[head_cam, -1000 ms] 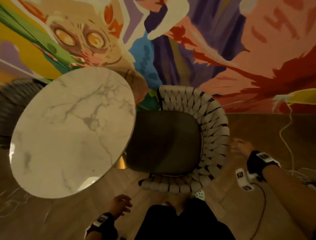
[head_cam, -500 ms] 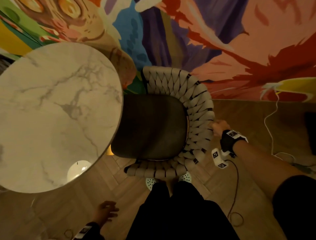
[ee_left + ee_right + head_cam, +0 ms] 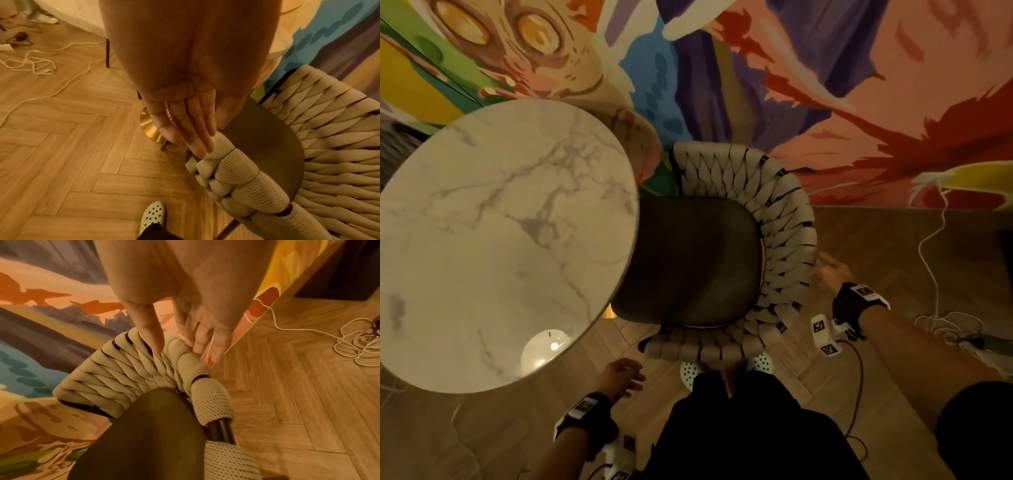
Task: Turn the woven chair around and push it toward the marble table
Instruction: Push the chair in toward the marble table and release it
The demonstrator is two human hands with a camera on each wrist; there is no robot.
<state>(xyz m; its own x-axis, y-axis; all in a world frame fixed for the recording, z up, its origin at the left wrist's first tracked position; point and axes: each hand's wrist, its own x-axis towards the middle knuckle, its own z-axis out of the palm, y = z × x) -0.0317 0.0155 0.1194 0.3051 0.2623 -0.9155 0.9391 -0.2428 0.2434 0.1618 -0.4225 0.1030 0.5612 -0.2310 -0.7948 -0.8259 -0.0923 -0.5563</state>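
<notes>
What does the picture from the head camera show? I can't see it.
A woven chair sits tucked against a round marble table, seen from above. The right hand reaches to the chair's back; the left hand hovers open near its front corner.

woven chair (image 3: 774,219): beige weave, dark seat | marble table (image 3: 500,240): white, grey-veined

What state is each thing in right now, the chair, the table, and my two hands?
woven chair: upright, seat partly tucked under the table top.
marble table: upright, top bare.
left hand: open, beside the chair's near arm end.
right hand: open, fingers at the woven back rim.
</notes>
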